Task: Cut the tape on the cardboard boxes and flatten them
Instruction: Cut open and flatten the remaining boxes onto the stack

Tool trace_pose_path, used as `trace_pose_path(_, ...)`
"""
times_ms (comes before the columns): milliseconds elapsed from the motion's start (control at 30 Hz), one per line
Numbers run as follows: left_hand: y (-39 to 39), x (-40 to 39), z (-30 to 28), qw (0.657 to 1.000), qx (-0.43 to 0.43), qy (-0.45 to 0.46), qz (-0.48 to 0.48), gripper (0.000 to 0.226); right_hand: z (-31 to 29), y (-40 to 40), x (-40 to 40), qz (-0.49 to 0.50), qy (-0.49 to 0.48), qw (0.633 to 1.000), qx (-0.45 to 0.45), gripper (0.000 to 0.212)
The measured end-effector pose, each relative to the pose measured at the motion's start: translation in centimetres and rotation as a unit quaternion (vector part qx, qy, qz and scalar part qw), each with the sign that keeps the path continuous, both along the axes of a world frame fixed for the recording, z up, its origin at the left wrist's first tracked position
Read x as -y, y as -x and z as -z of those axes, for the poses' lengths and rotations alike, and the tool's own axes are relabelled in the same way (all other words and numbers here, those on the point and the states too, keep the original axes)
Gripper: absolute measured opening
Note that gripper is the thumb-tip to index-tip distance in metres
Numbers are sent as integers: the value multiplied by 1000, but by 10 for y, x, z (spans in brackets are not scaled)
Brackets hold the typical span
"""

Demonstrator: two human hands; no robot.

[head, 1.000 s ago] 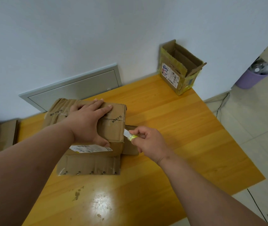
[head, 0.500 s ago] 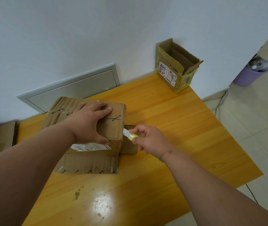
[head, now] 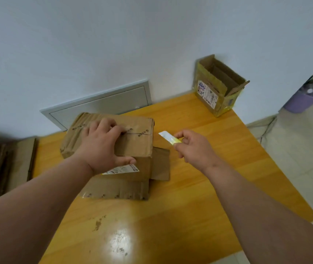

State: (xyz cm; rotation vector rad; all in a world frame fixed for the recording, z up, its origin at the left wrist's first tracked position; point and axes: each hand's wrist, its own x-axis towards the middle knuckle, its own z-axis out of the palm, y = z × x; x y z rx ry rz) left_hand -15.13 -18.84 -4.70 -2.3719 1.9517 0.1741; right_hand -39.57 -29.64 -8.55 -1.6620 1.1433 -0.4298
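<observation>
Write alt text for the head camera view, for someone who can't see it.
A person's left hand presses on a taped cardboard box on a wooden table, while the right hand holds a small knife just clear of the box. An open box stands at the table's far corner by the wall.

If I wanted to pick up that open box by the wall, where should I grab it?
Probably take the open box by its top rim, from above: it stands upright with its flaps open, so a hand can pinch one wall. The wall behind blocks the far side, so the near, labelled side looks easiest.
</observation>
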Motion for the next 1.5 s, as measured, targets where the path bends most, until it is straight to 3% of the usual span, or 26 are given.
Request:
trace_pose_path(133, -10, -15, -2, 1000, -5, 0, 1, 96, -5, -19, -6, -81, 159, 980, -87, 13)
trace_pose_path(300, -19, -27, -7, 998, -59, 30, 15, 75, -21, -44, -9, -97, 294, 943, -120, 23)
trace_pose_path(533, -17, -39, -1, 999, 33, 9, -18, 93, -32, -67, -15, -149, 414, 873, -210, 35)
trace_pose_path(767, -17, -36, 0, 1000, 12, 5, -26, 102, -36, -83, -15, -174, 432, 855, -229, 32)
trace_pose_path(967, -18, -32, 6, 999, -22, -9, -26, 83, -44, -95, -21, -196, 442, 839, -249, 35)
trace_pose_path(1167, -17, -28, 8, 998, -46, -9, -32, 78, -47, -97, -24, -218, 427, 841, -249, 27)
trace_pose_path(1500, -24, -23, 3, 996, -66, 7, -62, 84, -35, -102, -17, -230, 411, 864, -176, 25)
